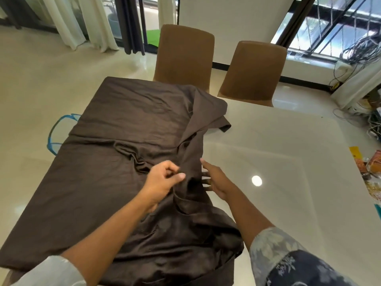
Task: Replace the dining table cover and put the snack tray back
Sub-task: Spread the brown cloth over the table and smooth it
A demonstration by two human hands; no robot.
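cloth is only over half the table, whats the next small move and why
Probably pull the bunched fold rightward over the uncovered tabletop. The brown cloth lies flat only on the left half and is heaped along the middle; the left hand pinches that fold, and the right hand rests open at its edge.

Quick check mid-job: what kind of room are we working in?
Probably a home dining area: a glossy dining table half draped in a brown cover, two brown chairs behind it, curtains beyond.

Soft, creased brown cloth cover over glossy, smooth tabletop
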